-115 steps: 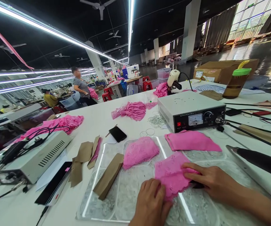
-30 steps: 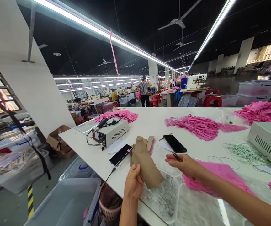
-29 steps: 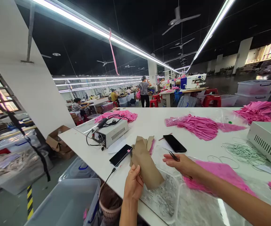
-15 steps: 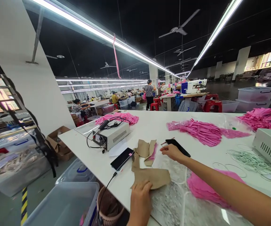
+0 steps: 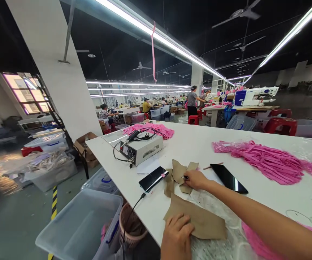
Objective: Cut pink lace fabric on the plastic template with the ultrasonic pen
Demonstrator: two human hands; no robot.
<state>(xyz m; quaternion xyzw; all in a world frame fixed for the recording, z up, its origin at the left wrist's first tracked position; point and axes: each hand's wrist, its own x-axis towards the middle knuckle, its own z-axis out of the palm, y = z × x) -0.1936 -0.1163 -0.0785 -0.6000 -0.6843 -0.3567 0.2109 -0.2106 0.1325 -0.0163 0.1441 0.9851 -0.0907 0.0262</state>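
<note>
My left hand (image 5: pixel 178 231) lies with its fingers stretched out on a large brown paper-like piece (image 5: pixel 199 218) near the table's front edge. Fingers closed, my right hand (image 5: pixel 195 179) pinches a slim dark pointed tool (image 5: pixel 184 177); its kind is hard to make out. That hand is over the smaller brown cut pieces (image 5: pixel 178 170), which lie overlapping behind the large one. Left of them rests a black phone (image 5: pixel 154 178) with a small pink patch on it. Beyond my right wrist is a dark flat tablet-like device (image 5: pixel 228 178).
A grey control box (image 5: pixel 147 150) with black cables stands at the back left, by pink fabric (image 5: pixel 167 130). Bundled pink strips (image 5: pixel 267 160) lie on the right. Below the left table edge are a clear plastic bin (image 5: pixel 77 216) and a pink basket (image 5: pixel 131 238). Co-workers are farther back.
My right hand has moved left from beside the tablet-like device to the small brown pieces, bringing the slim tool. My left hand stays on the large piece. The view has turned left.
</note>
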